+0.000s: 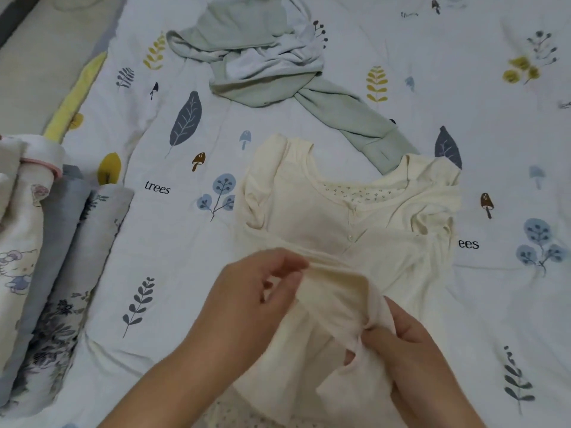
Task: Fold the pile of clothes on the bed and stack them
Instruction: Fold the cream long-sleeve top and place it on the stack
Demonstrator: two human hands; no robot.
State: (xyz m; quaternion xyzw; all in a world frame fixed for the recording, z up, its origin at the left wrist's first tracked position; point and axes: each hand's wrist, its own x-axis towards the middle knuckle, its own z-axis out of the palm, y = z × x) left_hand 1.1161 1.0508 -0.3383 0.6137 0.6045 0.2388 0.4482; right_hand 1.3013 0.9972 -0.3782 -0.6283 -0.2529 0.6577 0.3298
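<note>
A cream buttoned top (346, 211) with short ruffled sleeves lies face up on the bed, collar toward the far side, its lower part bunched up toward me. My left hand (247, 291) pinches a raised fold of that cream fabric near the middle. My right hand (398, 341) grips the same bunched fabric lower right, fingers tucked into it. Beyond the top, a pale green garment (256, 47) lies crumpled with one long sleeve trailing toward the cream top.
The bed is covered by a white sheet (185, 242) printed with leaves, mushrooms and the word "trees". At the left edge stand folded clothes (46, 242) in a row, including a cartoon-cat print and grey and floral pieces. A yellow strip (77, 97) runs along the far left.
</note>
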